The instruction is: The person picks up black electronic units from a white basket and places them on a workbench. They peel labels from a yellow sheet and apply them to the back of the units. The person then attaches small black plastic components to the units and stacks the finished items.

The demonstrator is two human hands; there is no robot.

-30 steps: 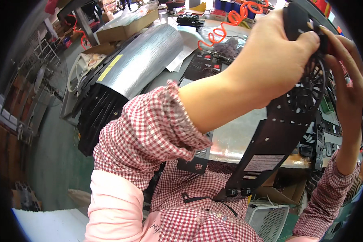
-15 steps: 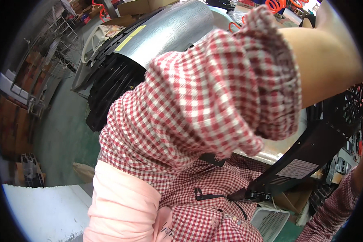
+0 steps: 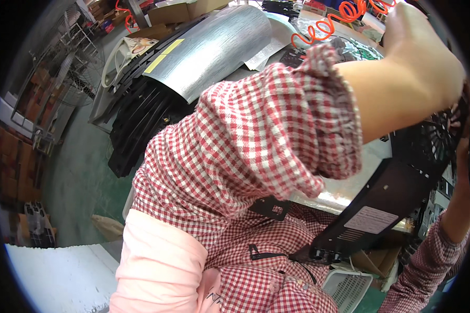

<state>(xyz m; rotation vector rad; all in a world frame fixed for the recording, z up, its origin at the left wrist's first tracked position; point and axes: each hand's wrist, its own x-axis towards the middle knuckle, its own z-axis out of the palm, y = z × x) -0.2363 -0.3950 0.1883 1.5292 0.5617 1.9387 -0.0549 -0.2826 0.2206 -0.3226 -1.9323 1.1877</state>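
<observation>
My left arm, in a red-and-white checked sleeve, reaches across to the upper right. At its end, my left hand (image 3: 423, 52) is bent near the picture's rim; its fingers are hidden. A black housing (image 3: 350, 224) with a round slotted grille and a pale label stands tilted in front of me, its lower end against my checked clothing. My right forearm rises at the right edge, and my right hand (image 3: 462, 148) is beside the housing's grille end. Its fingers are mostly out of sight behind the housing and the dark rim, so its grip does not show.
A curved silvery sheet (image 3: 219, 49) with yellow strips lies on stacked black parts (image 3: 151, 104) at the left. An orange coiled hose (image 3: 344, 15) hangs at the back. Below the housing are a white basket (image 3: 344, 289) and a cardboard box (image 3: 384, 255). A white block (image 3: 57, 271) is lower left.
My left forearm has shifted slightly left in the picture, and more of the left hand shows. The right forearm has come further into view. The housing appears a little lower and further left.
</observation>
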